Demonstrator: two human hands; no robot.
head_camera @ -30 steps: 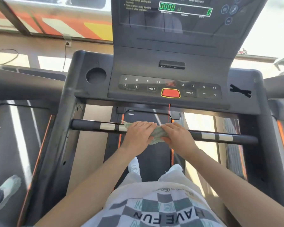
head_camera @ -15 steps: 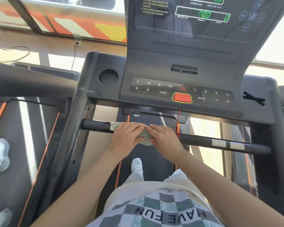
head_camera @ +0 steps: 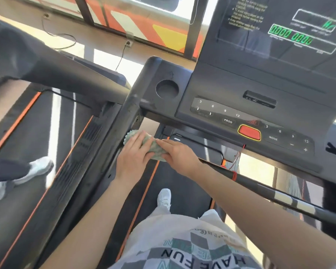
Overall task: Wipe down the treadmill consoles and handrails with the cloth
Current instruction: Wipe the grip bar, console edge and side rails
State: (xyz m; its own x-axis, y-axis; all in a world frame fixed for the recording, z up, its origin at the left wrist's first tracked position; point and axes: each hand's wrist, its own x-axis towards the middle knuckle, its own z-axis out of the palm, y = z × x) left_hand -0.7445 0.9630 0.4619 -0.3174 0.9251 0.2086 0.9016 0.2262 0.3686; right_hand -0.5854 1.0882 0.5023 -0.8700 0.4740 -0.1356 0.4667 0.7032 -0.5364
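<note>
Green cloth, mostly hidden beneath both hands, clasped round the handrail by left hand and right hand.

The console keypad reads 3, 6, 9, 12, PROG, MODE, − and +. Its green display shows 0000 0000 and Hr. The shirt says HAVE FUN.

cloth: soft green fabric, crumpled. rail: smooth black bar, pale bands. console: matt dark plastic. screen: glossy. belt: matt black.
</note>
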